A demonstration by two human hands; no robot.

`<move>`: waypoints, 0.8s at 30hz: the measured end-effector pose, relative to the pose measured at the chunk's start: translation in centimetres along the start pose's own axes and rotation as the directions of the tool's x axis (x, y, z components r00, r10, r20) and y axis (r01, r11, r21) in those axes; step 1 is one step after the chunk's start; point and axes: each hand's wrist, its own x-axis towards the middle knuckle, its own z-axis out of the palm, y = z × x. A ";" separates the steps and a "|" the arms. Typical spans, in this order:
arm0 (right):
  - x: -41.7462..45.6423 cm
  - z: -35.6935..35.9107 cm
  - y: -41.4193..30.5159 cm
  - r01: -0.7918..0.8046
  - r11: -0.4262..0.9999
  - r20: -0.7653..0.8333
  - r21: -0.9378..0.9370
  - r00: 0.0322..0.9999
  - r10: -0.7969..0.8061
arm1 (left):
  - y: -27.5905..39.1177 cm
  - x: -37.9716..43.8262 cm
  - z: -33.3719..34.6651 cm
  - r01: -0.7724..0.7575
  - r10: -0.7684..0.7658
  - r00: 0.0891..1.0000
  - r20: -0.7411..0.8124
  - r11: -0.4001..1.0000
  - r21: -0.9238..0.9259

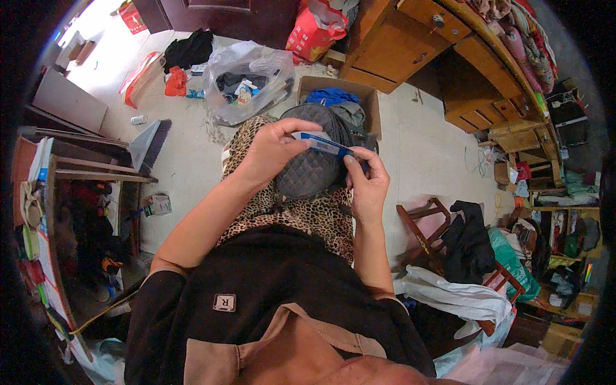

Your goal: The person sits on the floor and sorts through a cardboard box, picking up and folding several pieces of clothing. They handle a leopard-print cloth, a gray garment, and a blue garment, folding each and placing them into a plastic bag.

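Observation:
Between my two hands, above my lap, is a small flat blue-and-white packet or card [327, 146] bearing writing. My left hand [274, 147] pinches its left end between thumb and fingers. The right end is held by the thumb and fingertips of my right hand [368, 175]. Beneath it, a dark grey quilted fabric item [308, 175], rounded in shape, rests on my leopard-print clothing [308, 211]. What this quilted item is, I cannot tell. Just beyond it, a cardboard box [378, 108] on the floor holds blue cloth [332, 96] and grey cloth.
A clear plastic bag [284, 60] of mixed items lies beyond my knees, near a red bag [317, 31]. Wooden desk drawers [399, 45] stand at upper right. A dustpan [144, 144] and wooden rack are left; a wooden stool frame [423, 228] with dark cloth is right.

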 end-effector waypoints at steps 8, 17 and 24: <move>-0.9 0.5 0.0 0.712 0.498 0.254 -0.494 0.666 -0.701 | -1.7 0.1 -0.6 -0.412 0.467 0.884 -0.036 0.811 0.416; -0.7 0.7 0.5 0.692 0.514 0.223 -0.508 0.681 -0.697 | -1.3 -0.4 -0.9 -0.455 0.557 0.830 -0.020 0.698 0.553; -0.2 0.6 -0.2 0.498 0.680 0.002 -0.538 0.807 -0.590 | -4.4 2.7 -6.9 -0.143 0.471 0.849 -0.238 0.640 0.755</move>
